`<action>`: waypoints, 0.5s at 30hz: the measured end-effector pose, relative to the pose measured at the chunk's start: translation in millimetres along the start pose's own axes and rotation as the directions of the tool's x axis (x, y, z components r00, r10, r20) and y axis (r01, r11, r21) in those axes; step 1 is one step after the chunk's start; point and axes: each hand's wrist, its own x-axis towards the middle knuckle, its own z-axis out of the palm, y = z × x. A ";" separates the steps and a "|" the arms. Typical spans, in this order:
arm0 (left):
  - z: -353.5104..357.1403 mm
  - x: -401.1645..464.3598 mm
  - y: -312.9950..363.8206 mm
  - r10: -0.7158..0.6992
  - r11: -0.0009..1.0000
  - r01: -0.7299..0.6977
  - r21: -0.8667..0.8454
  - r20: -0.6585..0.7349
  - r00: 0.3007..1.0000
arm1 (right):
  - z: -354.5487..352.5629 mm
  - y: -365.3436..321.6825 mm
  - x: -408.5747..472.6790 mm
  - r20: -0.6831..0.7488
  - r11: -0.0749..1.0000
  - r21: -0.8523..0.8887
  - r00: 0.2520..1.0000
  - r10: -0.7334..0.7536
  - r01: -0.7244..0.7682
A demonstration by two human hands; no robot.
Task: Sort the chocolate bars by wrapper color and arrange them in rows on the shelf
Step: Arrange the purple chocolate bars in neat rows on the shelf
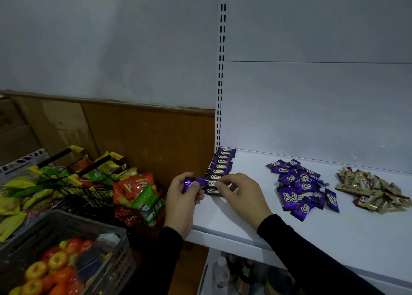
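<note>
Here the white shelf (pixel 301 232) carried three groups of chocolate bars. Along its left edge, running from the back left corner toward the front, a row of purple bars (pixel 219 167) lay overlapping one another, each label facing up. Near the middle of the shelf a loose heap of purple bars (pixel 301 187) sat unsorted, and toward the right edge, well apart from it, a heap of gold bars (pixel 370 191) lay jumbled.

The left hand (pixel 181 199) hung just off the shelf's left edge, its fingers and thumb curled round a single purple bar (pixel 194 183) at the near end of the row. The right hand (pixel 240 194) reached across the shelf's front left area, its fingertips pinching the wrapper of the nearest bar in the row. Both wrists wore dark sleeves.

Left of the shelf stood a black wire basket (pixel 93 192) with yellow-tipped handles, filled with snack packets in green, yellow and orange. In front of it a grey plastic crate (pixel 73 225) held round red, orange and yellow items. Bottles (pixel 223 272) showed dimly below the shelf.
</note>
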 end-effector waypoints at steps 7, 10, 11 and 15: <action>-2.1 -5.6 11.0 -0.057 0.994 0.028 0.108 0.278 0.959 | -13.0 -3.9 -7.0 0.241 0.846 0.501 0.968 0.066 -0.182; -2.2 -5.5 11.5 -0.085 0.992 0.054 0.114 0.281 0.956 | -15.5 0.9 -11.2 0.237 0.777 0.582 0.964 0.121 -0.241; -2.3 -5.5 11.1 -0.088 0.993 0.063 0.099 0.266 0.960 | -16.7 2.5 -12.6 0.241 0.745 0.611 0.959 0.147 -0.268; -0.9 -4.1 8.4 -0.079 0.997 0.075 0.033 0.143 0.987 | -24.6 8.6 -17.9 0.244 0.723 0.621 0.952 0.187 -0.302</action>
